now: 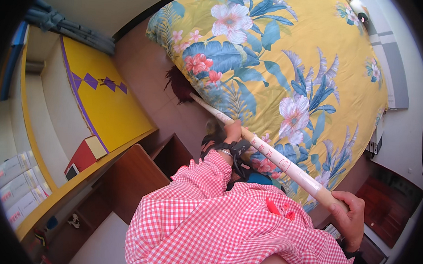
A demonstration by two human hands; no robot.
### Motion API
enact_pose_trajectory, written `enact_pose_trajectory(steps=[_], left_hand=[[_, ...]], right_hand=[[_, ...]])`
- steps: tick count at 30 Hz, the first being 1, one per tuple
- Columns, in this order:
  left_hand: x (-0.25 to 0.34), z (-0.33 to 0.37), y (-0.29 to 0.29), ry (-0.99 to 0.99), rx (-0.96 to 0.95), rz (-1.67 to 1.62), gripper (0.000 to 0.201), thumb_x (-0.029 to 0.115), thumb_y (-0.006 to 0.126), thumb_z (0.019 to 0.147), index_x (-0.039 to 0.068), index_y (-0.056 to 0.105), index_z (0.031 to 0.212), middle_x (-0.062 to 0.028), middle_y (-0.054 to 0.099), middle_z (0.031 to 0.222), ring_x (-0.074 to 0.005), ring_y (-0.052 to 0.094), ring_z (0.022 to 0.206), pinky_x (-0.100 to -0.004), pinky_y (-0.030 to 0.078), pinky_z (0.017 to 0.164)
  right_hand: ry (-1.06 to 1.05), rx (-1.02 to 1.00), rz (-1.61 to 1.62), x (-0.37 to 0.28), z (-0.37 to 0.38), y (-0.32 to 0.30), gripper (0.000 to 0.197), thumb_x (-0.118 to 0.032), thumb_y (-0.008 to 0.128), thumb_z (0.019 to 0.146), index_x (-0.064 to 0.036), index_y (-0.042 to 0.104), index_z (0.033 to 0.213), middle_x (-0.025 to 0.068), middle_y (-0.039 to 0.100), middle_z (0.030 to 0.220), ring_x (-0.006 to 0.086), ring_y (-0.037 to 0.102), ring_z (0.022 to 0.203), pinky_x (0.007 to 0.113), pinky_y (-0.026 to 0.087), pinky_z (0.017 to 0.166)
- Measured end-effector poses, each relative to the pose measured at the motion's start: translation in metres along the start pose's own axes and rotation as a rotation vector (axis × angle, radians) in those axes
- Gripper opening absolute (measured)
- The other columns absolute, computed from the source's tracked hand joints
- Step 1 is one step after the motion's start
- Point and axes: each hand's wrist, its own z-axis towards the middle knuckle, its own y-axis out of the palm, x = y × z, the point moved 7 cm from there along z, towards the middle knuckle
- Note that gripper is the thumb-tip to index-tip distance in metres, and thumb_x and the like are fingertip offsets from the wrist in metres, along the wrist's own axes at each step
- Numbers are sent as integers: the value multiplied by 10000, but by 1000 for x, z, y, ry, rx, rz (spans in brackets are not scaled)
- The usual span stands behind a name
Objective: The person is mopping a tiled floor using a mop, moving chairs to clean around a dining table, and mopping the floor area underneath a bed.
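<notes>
A long-handled broom (pixel 285 166) slants across the view, its pale handle wrapped in a white sleeve with red print. Its dark red bristle head (pixel 179 85) is down at the floor beside the bed, partly under the hanging edge of the bedspread (pixel 271 59). My left hand (pixel 233 131) is closed round the handle at about its middle. Near the top end, my right hand (pixel 350 214) grips the handle, thumb lying along it. A dark band with a device (pixel 239 147) sits on my left wrist.
The bed, under a yellow floral spread, fills the right and centre. On the left stand a yellow-edged shelf (pixel 53 196), a yellow panel (pixel 104 99) and a brown wooden cabinet (pixel 138 176). A tiled floor strip (pixel 143 82) runs between shelf and bed. A dark red wooden piece (pixel 387 205) is at right.
</notes>
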Motion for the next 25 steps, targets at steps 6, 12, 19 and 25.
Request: enact_pose_trajectory(steps=[6, 12, 19, 25], left_hand=[[26, -15, 1, -58, -79, -183, 286, 103, 524, 782, -26, 400, 1005, -132, 495, 837, -262, 577, 664, -407, 495, 534], [56, -22, -27, -24, -77, -335, 259, 143, 537, 820, 8, 397, 991, -106, 472, 863, -267, 570, 711, -421, 509, 636], [61, -31, -78, -70, 11, -390, 250, 157, 526, 834, 17, 398, 997, -108, 467, 880, -254, 560, 757, -412, 507, 671], [42, -12, -113, -17, 13, -465, 294, 166, 543, 835, 20, 374, 1025, -115, 461, 895, -250, 545, 780, -408, 509, 696]], right_hand=[[-117, -25, -126, -37, 45, -17, 253, -158, 687, 677, 29, 607, 827, 133, 611, 720, 214, 588, 619, 272, 454, 583], [-134, -156, -82, -64, 90, -7, 246, -159, 701, 668, 10, 616, 824, 130, 623, 729, 236, 599, 631, 286, 466, 605], [-290, -243, -133, -96, 126, 20, 244, -175, 698, 680, 25, 613, 791, 129, 623, 696, 241, 600, 603, 287, 456, 574], [-155, -406, -41, -77, 137, 45, 258, -201, 696, 727, 17, 623, 845, 121, 622, 700, 182, 597, 609, 258, 452, 553]])
